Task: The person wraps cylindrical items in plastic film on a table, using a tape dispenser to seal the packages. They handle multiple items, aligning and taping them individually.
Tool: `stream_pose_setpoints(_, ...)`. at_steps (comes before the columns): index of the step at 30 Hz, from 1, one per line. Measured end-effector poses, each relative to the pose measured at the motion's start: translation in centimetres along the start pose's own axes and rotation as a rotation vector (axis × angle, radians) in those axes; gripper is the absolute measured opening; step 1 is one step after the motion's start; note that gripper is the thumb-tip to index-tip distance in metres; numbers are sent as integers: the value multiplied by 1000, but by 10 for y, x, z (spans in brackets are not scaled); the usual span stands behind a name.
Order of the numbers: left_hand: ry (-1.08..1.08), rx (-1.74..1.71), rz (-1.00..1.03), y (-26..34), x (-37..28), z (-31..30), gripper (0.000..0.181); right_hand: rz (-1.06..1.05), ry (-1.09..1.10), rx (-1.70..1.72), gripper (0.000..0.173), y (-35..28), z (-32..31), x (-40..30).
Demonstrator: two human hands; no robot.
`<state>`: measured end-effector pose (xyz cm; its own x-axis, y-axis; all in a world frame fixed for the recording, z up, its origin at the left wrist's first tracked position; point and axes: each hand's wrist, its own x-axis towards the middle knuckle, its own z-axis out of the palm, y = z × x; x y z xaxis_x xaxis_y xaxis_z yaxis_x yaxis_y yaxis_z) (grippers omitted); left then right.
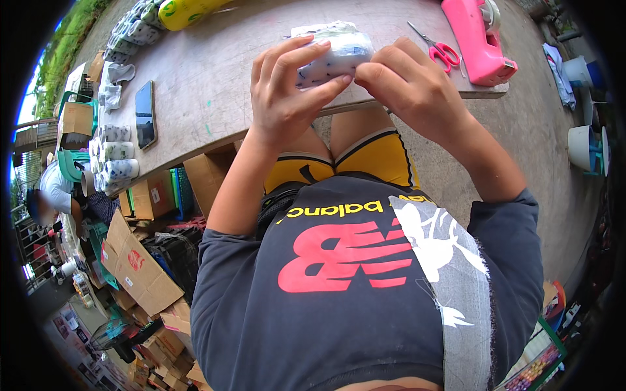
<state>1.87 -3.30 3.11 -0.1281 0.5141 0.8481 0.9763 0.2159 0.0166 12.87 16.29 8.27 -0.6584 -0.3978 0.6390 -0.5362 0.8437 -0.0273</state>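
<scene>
A white bundle with a small blue pattern point(318, 72), covered in shiny clear plastic, is held just above the near edge of the table point(205, 73). My left hand point(288, 93) wraps around its left side, fingers over the top and thumb along the front. At the bundle's right end, the curled fingertips of my right hand point(415, 88) pinch its edge; whether a strip of tape is between them cannot be seen. To the right of that hand lie scissors with pink handles point(444, 56). A pink tape dispenser point(481, 44) with a tape roll stands beside them.
A smartphone point(145, 115) lies on the table's left part. Similar patterned rolls point(117, 149) are stacked along the left edge, with more rolls point(139, 29) farther back near a yellow package point(188, 10). Cardboard boxes point(142, 264) crowd the left floor, where another person point(58, 183) bends over.
</scene>
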Motion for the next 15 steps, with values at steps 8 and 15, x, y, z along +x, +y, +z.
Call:
stream_pose_setpoints(8,6,239,-47,29,-50,10,14,11,81,-124,22,-16,48,-45)
stream_pose_setpoints(15,112,304,-100,36,-84,21,9,-53,133,-98,25,-13,81,-65)
